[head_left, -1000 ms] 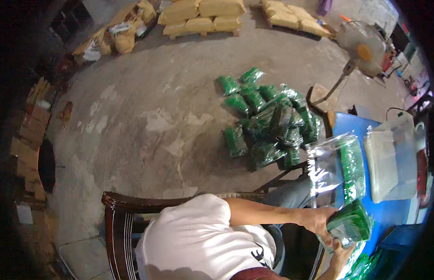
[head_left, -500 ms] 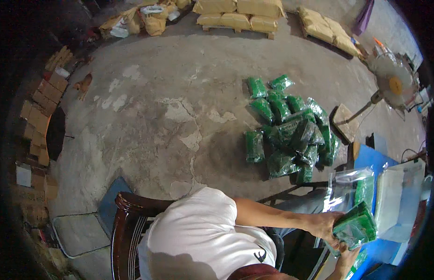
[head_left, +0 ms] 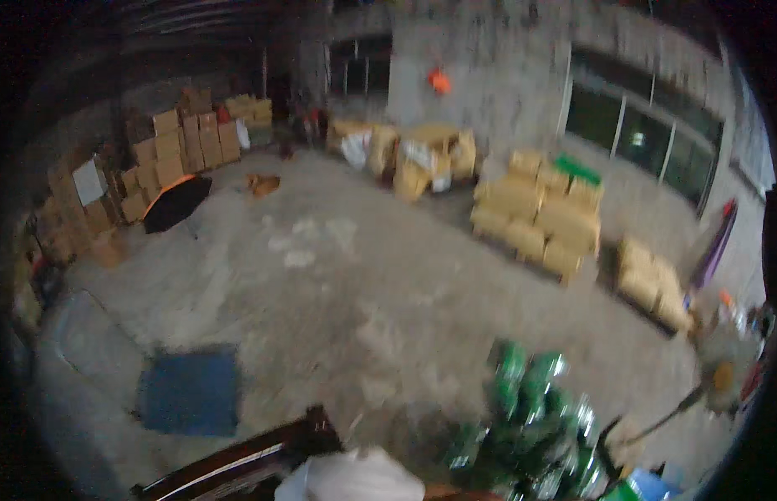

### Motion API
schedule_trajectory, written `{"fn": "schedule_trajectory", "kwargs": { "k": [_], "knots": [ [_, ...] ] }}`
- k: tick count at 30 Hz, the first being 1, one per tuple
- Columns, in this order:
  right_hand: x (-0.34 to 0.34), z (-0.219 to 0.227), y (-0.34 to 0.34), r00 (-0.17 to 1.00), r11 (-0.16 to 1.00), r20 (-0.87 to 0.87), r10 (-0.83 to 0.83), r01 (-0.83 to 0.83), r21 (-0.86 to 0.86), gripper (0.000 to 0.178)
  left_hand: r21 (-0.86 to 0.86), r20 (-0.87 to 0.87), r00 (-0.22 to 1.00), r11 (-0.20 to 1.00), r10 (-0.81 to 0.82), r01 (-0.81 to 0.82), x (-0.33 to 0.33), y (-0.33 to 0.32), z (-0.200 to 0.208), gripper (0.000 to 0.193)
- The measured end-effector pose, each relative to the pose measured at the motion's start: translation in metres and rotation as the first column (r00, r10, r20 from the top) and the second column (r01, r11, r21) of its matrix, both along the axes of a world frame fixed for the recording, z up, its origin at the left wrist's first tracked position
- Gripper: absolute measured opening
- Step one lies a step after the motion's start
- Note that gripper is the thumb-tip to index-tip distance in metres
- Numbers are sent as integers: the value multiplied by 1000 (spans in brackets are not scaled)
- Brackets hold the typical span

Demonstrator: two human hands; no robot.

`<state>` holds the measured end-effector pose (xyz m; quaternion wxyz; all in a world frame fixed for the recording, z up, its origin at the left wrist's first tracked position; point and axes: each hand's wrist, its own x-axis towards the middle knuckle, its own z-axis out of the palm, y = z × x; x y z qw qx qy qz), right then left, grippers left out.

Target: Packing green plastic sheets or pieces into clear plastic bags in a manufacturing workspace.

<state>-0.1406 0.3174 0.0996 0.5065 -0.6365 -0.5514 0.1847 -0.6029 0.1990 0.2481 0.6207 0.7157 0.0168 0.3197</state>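
Observation:
Neither my left hand nor my right hand shows in the head view now. Only a white sleeve [head_left: 355,478] and a thin strip of bare forearm [head_left: 459,493] come in at the lower edge. Beyond the forearm, a heap of green packs in clear plastic [head_left: 530,438] lies on the floor, blurred by motion. At the bottom right, a corner of a blue surface [head_left: 654,484] appears with something green beside it, cut off by the edge. What my hands hold or touch is out of sight.
A dark wooden chair [head_left: 246,459] stands at the lower left, near a blue square panel [head_left: 190,391]. Stacked tan sacks [head_left: 535,213] sit at the back. Cardboard boxes [head_left: 167,146] and an open black umbrella [head_left: 178,204] are at the left; a standing fan [head_left: 723,376] is at the right.
The view has swung up and left, bringing the far wall, windows and boxes in. Both hands and the green pack they held have dropped out of the picture.

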Motion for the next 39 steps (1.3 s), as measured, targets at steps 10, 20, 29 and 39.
{"fn": "schedule_trajectory", "kwargs": {
  "k": [10,20,29,39],
  "knots": [
    [11,47,-97,961,928,275,35,71,-367,63,-213,151,988,975,-24,56,321,101,-209,59],
    [38,56,-179,950,832,311,-20,189,-522,55,-484,225,955,828,-194,282,363,66,-203,39],
    [38,18,-259,781,817,-247,-573,568,-100,72,-461,50,924,812,-379,358,373,22,-173,63],
    [-29,63,-384,450,467,-140,-882,790,-398,76,-549,89,428,314,-900,775,436,-68,-160,70]
  ]
}}
